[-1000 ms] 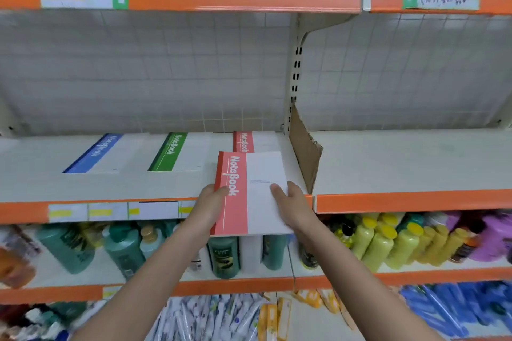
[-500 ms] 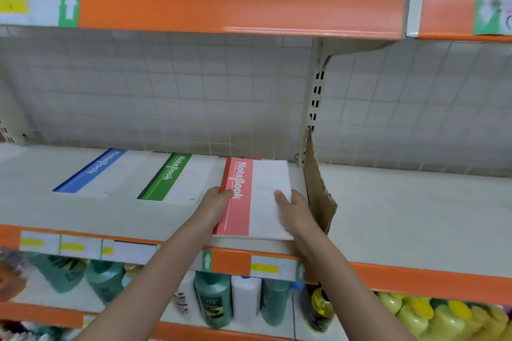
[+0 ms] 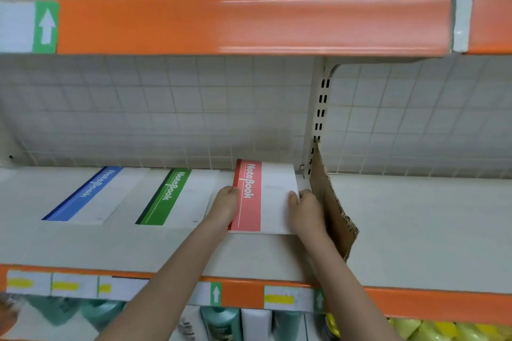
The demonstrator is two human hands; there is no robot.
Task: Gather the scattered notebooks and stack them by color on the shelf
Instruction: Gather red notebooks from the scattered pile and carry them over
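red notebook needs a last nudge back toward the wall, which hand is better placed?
Left, probably. The left hand holds the red notebook by its spine edge with open shelf beside it; the right hand is squeezed against the cardboard divider.

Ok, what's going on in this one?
A person is stacking notebooks by colour on a shop shelf. Both hands, left hand and right hand, grip the red notebook at its sides on the shelf, beside a cardboard divider. The green notebook and blue notebook lie to its left.
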